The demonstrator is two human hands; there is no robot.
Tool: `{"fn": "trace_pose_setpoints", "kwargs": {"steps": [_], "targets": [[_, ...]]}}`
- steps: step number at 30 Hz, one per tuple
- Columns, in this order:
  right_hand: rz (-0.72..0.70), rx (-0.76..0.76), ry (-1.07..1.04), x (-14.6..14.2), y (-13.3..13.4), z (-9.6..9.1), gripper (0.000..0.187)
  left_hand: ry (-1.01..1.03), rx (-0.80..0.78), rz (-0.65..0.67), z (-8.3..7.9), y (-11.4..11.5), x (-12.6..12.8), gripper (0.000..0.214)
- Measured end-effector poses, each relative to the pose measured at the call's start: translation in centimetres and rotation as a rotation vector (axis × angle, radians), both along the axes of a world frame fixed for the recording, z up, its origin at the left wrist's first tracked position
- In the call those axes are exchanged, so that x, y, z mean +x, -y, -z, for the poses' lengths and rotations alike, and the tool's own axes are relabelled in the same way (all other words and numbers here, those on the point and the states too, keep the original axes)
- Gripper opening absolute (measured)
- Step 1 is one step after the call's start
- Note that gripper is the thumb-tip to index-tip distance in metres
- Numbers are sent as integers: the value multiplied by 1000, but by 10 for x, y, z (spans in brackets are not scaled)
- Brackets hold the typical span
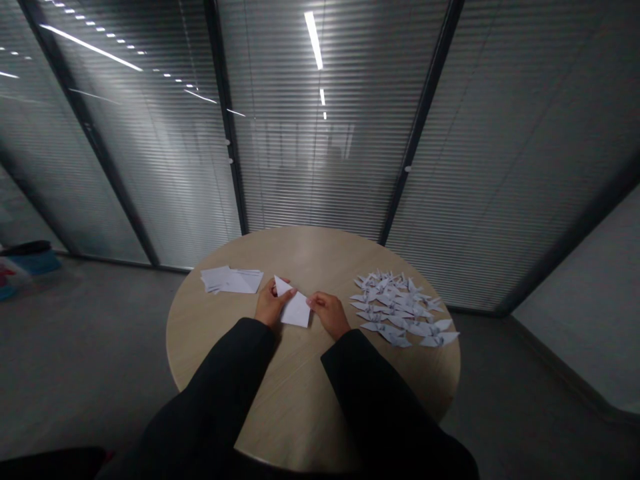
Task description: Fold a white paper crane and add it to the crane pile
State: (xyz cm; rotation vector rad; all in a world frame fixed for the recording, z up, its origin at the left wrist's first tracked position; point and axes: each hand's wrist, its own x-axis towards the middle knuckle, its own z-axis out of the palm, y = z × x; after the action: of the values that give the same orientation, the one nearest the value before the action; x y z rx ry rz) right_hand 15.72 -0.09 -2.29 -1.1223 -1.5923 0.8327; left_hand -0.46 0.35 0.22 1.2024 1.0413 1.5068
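One partly folded paper square (299,311) is held above the middle of a round wood-topped table (310,257), between a supply of flat sheets and a crowd of finished pieces. The paper is clamped at its left side by the left hand (269,305), thumb on top, and pinched at its upper right edge by the right hand (330,312); whether its lower edge touches the tabletop cannot be told. Only early folding appears to have been done on it: a pointed corner is shown at the upper left, but no wings or neck have been formed. To the right, origami cranes (395,309) are laid out close together in rough rows, apparently completed; an exact count is prevented by overlap. To the left, a loose stack of white paper sheets (240,281) is left unfolded, so more appears to remain. Behind, glass panels are covered by horizontal blinds (320,173).
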Motion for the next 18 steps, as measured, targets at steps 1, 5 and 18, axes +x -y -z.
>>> {"fn": "trace_pose_setpoints", "kwargs": {"steps": [1,5,18], "targets": [[27,17,44,1,1,-2,17,8,-3,-4,-1,1,1,42],[58,28,128,3,4,-8,20,83,-29,-14,-6,5,5,39],[9,39,153,-3,8,-12,18,196,-40,-105,0,-3,-3,34]]}}
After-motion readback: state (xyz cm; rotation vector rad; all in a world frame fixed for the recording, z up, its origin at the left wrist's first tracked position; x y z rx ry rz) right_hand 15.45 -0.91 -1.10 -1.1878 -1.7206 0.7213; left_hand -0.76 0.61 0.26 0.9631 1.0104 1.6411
